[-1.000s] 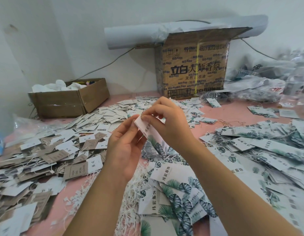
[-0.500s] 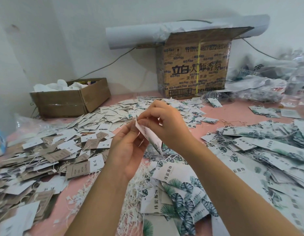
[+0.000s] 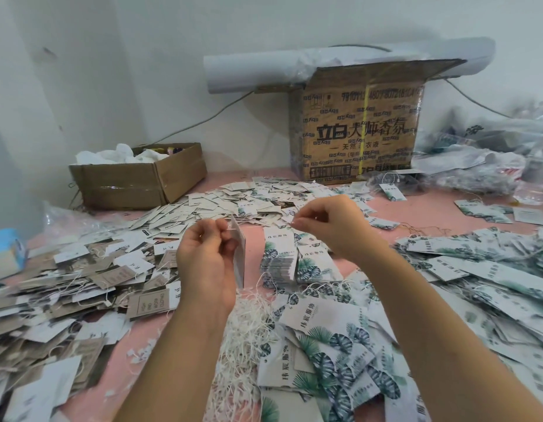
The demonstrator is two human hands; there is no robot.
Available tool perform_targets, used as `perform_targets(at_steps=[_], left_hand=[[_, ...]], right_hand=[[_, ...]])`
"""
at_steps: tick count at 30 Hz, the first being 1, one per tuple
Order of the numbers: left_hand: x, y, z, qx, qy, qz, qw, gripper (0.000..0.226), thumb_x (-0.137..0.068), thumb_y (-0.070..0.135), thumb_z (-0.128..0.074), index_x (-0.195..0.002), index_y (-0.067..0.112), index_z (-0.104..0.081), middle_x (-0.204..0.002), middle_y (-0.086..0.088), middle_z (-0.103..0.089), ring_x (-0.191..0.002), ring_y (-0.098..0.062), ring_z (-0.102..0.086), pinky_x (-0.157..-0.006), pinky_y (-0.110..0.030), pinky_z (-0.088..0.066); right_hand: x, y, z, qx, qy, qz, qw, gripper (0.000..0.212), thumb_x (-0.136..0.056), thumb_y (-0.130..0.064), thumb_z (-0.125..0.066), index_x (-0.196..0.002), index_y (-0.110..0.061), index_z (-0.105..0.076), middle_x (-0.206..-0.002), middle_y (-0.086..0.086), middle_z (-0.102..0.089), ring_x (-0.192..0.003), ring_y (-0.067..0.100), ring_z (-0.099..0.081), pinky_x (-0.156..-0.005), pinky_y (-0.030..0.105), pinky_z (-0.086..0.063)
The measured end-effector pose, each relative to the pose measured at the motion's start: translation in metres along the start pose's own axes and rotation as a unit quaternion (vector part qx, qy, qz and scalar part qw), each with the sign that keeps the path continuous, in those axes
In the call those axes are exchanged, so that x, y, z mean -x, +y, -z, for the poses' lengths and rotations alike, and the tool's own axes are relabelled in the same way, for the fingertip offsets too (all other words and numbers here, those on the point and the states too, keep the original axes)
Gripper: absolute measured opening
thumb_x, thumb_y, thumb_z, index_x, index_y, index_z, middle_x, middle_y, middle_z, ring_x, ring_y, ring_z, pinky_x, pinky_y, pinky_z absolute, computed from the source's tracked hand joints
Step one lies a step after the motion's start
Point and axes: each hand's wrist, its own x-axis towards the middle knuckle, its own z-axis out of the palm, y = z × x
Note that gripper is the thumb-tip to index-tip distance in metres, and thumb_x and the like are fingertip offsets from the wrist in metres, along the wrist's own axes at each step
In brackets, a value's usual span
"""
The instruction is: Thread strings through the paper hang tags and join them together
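Head view: the left hand (image 3: pixel 206 263) holds one paper hang tag (image 3: pixel 239 254) upright and edge-on above the middle of the pink tabletop (image 3: pixel 422 208). Thumb and forefinger are clamped on it near its top corner, and the other fingers curl behind it. A short bit of pale string (image 3: pixel 230 228) shows at that corner, probably at the punched hole. The right hand (image 3: pixel 328 226) is raised just to the right, apart from the tag. Its thumb and forefinger tips are pinched together on what appears to be the string's free end; the thread between is too fine to trace.

The tag looks like thin card: nearly weightless, stiff enough to stand in a pinch, and likely to crease if squeezed flat-on. It is best held by its edges close to the hole, leaving the hole clear. The string seems limp and light, and its tip may fray, so it wants a grip right at the end.

Near the person lies a tangled heap of cream loose strings (image 3: pixel 249 324). To its right are matte white leaf-printed tags (image 3: pixel 325 339), long rectangles. Kraft-brown tags (image 3: pixel 112 278) are spread at the left. A corrugated printed box (image 3: pixel 355 126) stands at the far side.
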Motion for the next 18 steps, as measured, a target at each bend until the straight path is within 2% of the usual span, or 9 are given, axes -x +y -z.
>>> perform_targets(at_steps=[3, 6, 8, 12, 15, 18], left_hand=[[0.0, 0.0, 0.003, -0.016, 0.028, -0.025, 0.999, 0.014, -0.09, 0.001, -0.053, -0.081, 0.009, -0.058, -0.06, 0.003, -0.065, -0.053, -0.004, -0.058, -0.057, -0.015, -0.05], [-0.002, 0.004, 0.006, -0.005, 0.042, -0.03, 0.999, 0.009, -0.086, 0.003, -0.06, -0.08, 0.009, -0.062, -0.061, 0.003, -0.067, -0.059, -0.005, -0.062, -0.061, -0.015, -0.052], [-0.003, 0.005, 0.006, 0.004, 0.042, -0.021, 0.999, 0.007, -0.084, 0.004, -0.062, -0.08, 0.009, -0.064, -0.063, 0.003, -0.067, -0.06, -0.005, -0.063, -0.064, -0.015, -0.054], [0.0, 0.001, 0.005, 0.002, 0.022, 0.004, 1.0, 0.007, -0.08, 0.001, -0.062, -0.084, 0.006, -0.066, -0.07, 0.0, -0.069, -0.064, -0.006, -0.065, -0.064, -0.015, -0.054], [0.001, 0.001, 0.005, -0.025, -0.004, 0.018, 1.0, 0.014, -0.078, -0.003, -0.061, -0.085, 0.006, -0.068, -0.073, -0.002, -0.071, -0.067, -0.007, -0.068, -0.062, -0.015, -0.054], [0.003, 0.0, 0.004, -0.075, -0.066, 0.011, 0.995, 0.019, -0.068, 0.001, -0.063, -0.085, 0.009, -0.069, -0.071, 0.0, -0.072, -0.067, -0.007, -0.068, -0.06, -0.015, -0.053]], right_hand=[[0.0, 0.004, 0.004, -0.001, -0.009, -0.027, 1.0, 0.009, -0.084, -0.017, -0.067, -0.074, -0.019, -0.068, -0.046, -0.016, -0.053, -0.042, -0.002, -0.044, -0.044, 0.011, -0.039], [0.0, 0.009, 0.011, 0.005, -0.018, -0.063, 0.998, 0.009, -0.087, -0.011, -0.062, -0.084, -0.015, -0.069, -0.06, -0.003, -0.06, -0.053, 0.009, -0.052, -0.058, 0.024, -0.05], [0.0, 0.013, 0.014, -0.029, -0.019, -0.087, 0.996, 0.013, -0.088, -0.004, -0.059, -0.087, -0.011, -0.07, -0.065, 0.002, -0.062, -0.055, 0.011, -0.055, -0.063, 0.028, -0.054], [0.0, 0.013, 0.013, -0.127, 0.017, -0.081, 0.988, 0.015, -0.086, 0.006, -0.058, -0.087, -0.007, -0.066, -0.065, 0.001, -0.066, -0.051, 0.007, -0.06, -0.053, 0.019, -0.053], [0.0, 0.012, 0.013, -0.2, 0.036, -0.062, 0.977, 0.012, -0.081, 0.007, -0.063, -0.081, -0.005, -0.063, -0.059, 0.002, -0.068, -0.052, 0.013, -0.065, -0.051, 0.021, -0.053], [0.0, 0.008, 0.014, -0.212, 0.034, -0.044, 0.976, 0.018, -0.079, 0.007, -0.066, -0.073, -0.01, -0.063, -0.059, 0.003, -0.069, -0.053, 0.016, -0.066, -0.051, 0.022, -0.053]])
